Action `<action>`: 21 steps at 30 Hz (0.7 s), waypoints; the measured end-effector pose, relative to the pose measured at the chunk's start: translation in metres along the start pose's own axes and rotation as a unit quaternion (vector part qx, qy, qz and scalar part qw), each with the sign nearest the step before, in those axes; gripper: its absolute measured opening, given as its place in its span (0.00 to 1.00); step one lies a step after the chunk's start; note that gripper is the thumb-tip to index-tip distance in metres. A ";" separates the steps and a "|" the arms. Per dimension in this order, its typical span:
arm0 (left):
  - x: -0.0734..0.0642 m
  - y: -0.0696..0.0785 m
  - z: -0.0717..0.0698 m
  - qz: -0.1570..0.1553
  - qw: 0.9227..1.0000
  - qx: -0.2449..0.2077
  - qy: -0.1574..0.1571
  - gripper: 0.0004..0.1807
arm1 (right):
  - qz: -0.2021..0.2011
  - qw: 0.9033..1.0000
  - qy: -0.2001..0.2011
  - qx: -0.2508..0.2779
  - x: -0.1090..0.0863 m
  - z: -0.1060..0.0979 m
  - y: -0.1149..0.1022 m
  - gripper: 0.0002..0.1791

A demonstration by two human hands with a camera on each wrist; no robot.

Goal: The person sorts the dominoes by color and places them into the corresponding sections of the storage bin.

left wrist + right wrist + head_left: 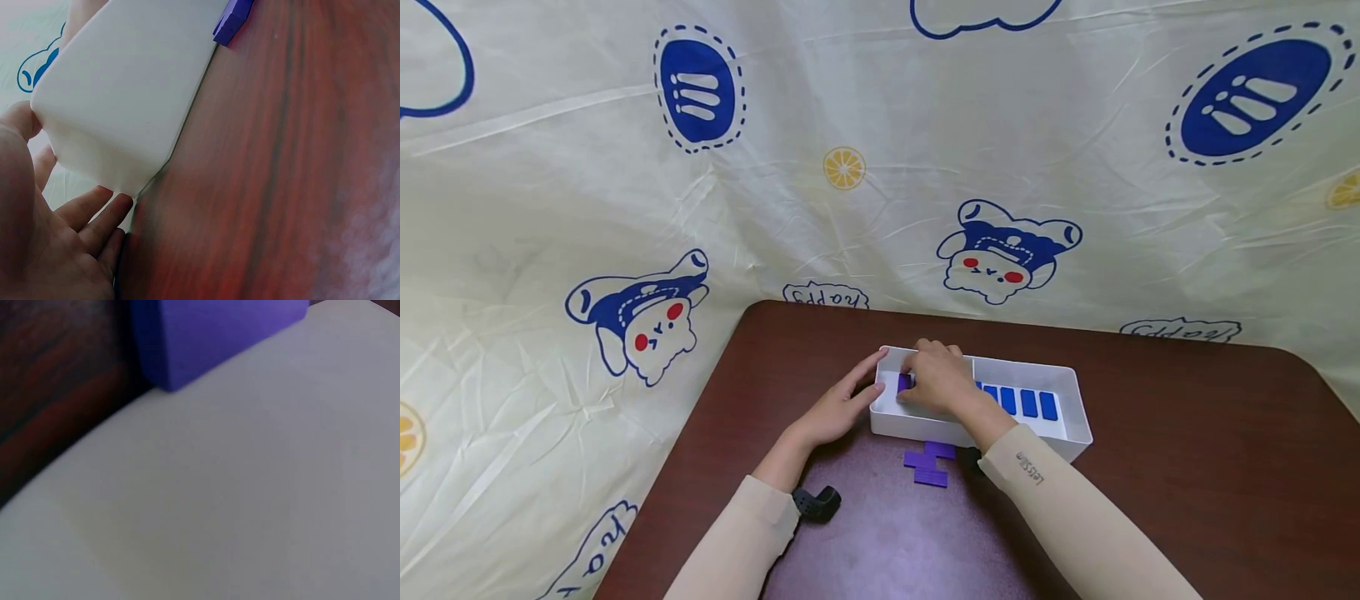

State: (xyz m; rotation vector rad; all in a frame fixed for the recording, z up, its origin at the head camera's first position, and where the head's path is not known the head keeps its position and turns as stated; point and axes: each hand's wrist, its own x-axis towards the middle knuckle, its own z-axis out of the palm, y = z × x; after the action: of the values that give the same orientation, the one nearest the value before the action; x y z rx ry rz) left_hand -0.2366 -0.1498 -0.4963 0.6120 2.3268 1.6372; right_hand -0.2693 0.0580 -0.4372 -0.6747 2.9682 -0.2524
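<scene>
A white divided box stands on the table, its end wall filling much of the left wrist view. My left hand rests against the box's left end, fingers spread and fairly straight, with fingertips and thumb on the wall. Inside the left compartment, my right hand pinches a small purple block between thumb and fingers; the hand covers the rest of that compartment. A row of blue blocks lies in the right compartment, partly hidden by the right wrist. The right wrist view shows mostly the box wall.
Several flat purple blocks lie close together on the brown table, just in front of the box. A black wrist device sits at the left cuff. Behind the table hangs a white printed sheet.
</scene>
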 end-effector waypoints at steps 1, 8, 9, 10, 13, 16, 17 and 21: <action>0.000 0.000 0.000 -0.001 1.000 0.000 0.000 0.32 | 0.002 1.000 0.002 -0.001 0.000 0.000 0.000 0.24; -0.001 0.001 0.001 -0.004 1.000 0.000 -0.001 0.32 | 0.013 1.000 0.009 0.004 0.000 0.004 -0.002 0.23; -0.001 0.001 0.001 -0.004 1.000 0.001 -0.001 0.32 | 0.013 1.000 0.009 0.006 0.000 0.004 -0.002 0.23; -0.001 0.001 0.001 -0.006 1.000 0.002 -0.001 0.32 | 0.013 1.000 0.010 0.005 0.000 0.004 -0.002 0.23; -0.002 0.001 0.001 -0.008 1.000 0.005 0.000 0.32 | 0.012 1.000 0.009 0.002 -0.001 0.005 -0.002 0.24; -0.002 0.002 0.001 -0.003 1.000 0.004 0.000 0.32 | 0.012 1.000 0.009 -0.003 -0.001 0.004 -0.002 0.24; -0.002 0.003 0.001 -0.001 1.000 0.004 -0.001 0.32 | 0.012 1.000 0.009 -0.004 0.000 0.004 -0.002 0.24; -0.001 0.003 0.000 0.000 1.000 0.003 -0.001 0.32 | 0.012 1.000 0.010 -0.006 0.000 0.005 -0.001 0.25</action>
State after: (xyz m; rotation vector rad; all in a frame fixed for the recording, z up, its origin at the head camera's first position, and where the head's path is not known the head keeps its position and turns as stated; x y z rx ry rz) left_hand -0.2348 -0.1492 -0.4939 0.6145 2.3316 1.6290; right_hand -0.2682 0.0564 -0.4415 -0.6415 2.9976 -0.2417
